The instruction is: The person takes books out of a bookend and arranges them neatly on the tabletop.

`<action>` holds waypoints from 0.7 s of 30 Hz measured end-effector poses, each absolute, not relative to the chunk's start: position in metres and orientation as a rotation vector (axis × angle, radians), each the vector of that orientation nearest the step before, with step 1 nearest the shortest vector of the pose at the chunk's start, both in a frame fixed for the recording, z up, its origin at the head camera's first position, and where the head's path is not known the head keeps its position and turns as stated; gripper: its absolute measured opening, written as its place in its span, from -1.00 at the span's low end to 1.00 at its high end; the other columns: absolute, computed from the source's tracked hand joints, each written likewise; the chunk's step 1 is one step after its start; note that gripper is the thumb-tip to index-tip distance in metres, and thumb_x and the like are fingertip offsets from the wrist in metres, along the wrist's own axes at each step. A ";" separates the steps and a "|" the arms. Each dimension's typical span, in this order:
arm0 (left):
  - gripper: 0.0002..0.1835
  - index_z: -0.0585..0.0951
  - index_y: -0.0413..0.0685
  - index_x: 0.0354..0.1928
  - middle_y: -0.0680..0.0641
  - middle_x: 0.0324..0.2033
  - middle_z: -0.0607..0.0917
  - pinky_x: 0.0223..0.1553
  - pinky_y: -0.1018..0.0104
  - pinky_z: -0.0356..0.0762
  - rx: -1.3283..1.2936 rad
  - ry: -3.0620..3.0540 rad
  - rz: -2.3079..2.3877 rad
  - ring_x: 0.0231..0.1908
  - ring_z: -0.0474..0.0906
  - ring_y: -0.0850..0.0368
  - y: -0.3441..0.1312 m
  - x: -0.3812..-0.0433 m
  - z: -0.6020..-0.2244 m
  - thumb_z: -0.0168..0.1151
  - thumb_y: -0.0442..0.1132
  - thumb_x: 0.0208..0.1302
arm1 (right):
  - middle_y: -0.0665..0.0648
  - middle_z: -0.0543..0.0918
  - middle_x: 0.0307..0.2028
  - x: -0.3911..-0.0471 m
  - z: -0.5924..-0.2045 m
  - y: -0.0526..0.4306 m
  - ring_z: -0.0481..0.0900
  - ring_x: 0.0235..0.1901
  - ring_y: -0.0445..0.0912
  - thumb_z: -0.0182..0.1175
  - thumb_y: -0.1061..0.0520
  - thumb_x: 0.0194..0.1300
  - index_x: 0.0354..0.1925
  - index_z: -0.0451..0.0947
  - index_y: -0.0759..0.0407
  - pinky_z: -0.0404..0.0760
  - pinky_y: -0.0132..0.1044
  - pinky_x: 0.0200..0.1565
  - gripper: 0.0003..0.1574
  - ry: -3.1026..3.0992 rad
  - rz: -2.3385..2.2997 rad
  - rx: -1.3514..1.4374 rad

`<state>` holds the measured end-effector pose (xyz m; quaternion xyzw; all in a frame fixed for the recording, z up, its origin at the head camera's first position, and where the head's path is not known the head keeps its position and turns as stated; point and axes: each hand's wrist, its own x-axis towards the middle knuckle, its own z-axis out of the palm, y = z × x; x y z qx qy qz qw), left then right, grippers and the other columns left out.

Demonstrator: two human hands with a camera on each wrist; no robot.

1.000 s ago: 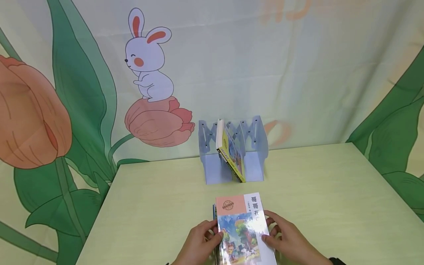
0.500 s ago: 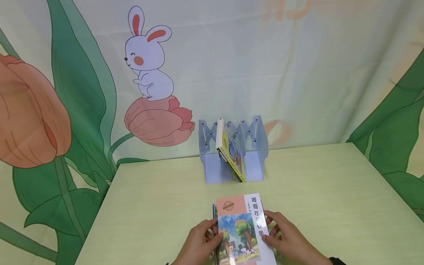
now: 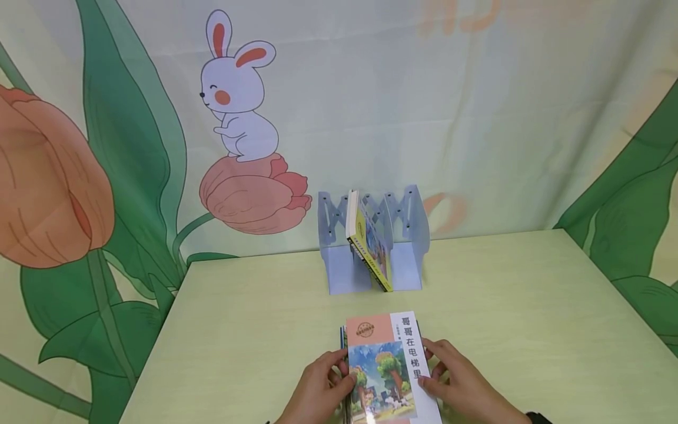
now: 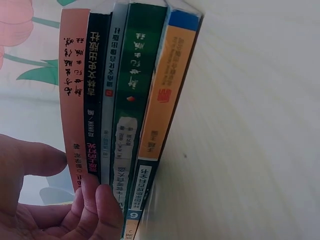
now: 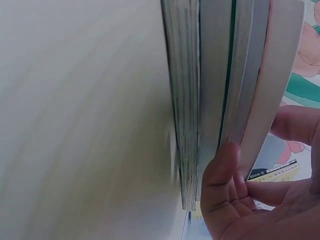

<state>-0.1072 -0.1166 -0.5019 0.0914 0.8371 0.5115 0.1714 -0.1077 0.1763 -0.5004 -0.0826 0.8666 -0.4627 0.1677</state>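
In the head view, a stack of several books lies flat at the near edge of the table. On top is a book with a pink and white cover (image 3: 378, 377), its picture showing trees. My left hand (image 3: 324, 386) grips the spine side, thumb at the top book's edge. The left wrist view shows its curled fingertips against the spines, the lower ones being a green spine (image 4: 140, 65) and an orange and blue spine (image 4: 172, 90). From the other side my right hand (image 3: 461, 377) holds the page edges (image 5: 215, 90), thumb on the top book and fingers along those below.
A light blue bookend rack (image 3: 343, 274) stands at the back of the table (image 3: 508, 306), before a curtain (image 3: 498, 147) printed with a rabbit and tulips. A yellow-edged book (image 3: 373, 250) leans tilted in the rack.
The top book's far edge has shifted slightly toward me, and glare has left its title. Both hands keep nearly the same place.
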 end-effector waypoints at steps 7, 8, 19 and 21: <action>-0.42 0.41 -0.34 0.30 0.02 -0.23 0.52 -0.42 0.38 0.40 0.240 2.385 1.450 -0.43 0.43 0.25 -0.115 -0.107 -0.500 0.16 -0.09 0.38 | 0.05 0.41 0.03 -0.108 -0.502 0.176 0.47 -0.21 -0.14 0.32 -0.10 0.25 0.44 0.24 0.10 0.54 -0.40 -0.23 -0.10 2.430 -1.322 -0.192; -0.42 0.41 -0.33 0.30 0.02 -0.23 0.52 -0.42 0.38 0.40 0.238 2.386 1.450 -0.43 0.43 0.25 -0.115 -0.106 -0.500 0.16 -0.09 0.38 | 0.05 0.41 0.03 -0.108 -0.502 0.176 0.47 -0.20 -0.13 0.32 -0.10 0.25 0.44 0.24 0.09 0.53 -0.41 -0.24 -0.10 2.430 -1.317 -0.188; -0.40 0.37 -0.21 0.34 -0.01 -0.17 0.47 -0.38 0.37 0.43 0.221 2.389 1.450 -0.35 0.47 0.22 -0.116 -0.105 -0.500 0.18 -0.06 0.37 | 0.04 0.40 0.10 -0.107 -0.503 0.173 0.48 -0.15 -0.11 0.32 -0.12 0.24 0.47 0.16 -0.10 0.56 -0.35 -0.21 -0.07 2.423 -1.334 -0.161; -0.39 0.33 -0.15 0.37 -0.04 -0.11 0.45 -0.37 0.36 0.43 0.228 2.407 1.433 -0.29 0.48 0.20 -0.116 -0.105 -0.501 0.18 -0.03 0.38 | 0.05 0.38 0.16 -0.106 -0.503 0.173 0.48 -0.11 -0.09 0.33 -0.11 0.23 0.48 0.10 -0.19 0.58 -0.34 -0.20 -0.03 2.420 -1.358 -0.160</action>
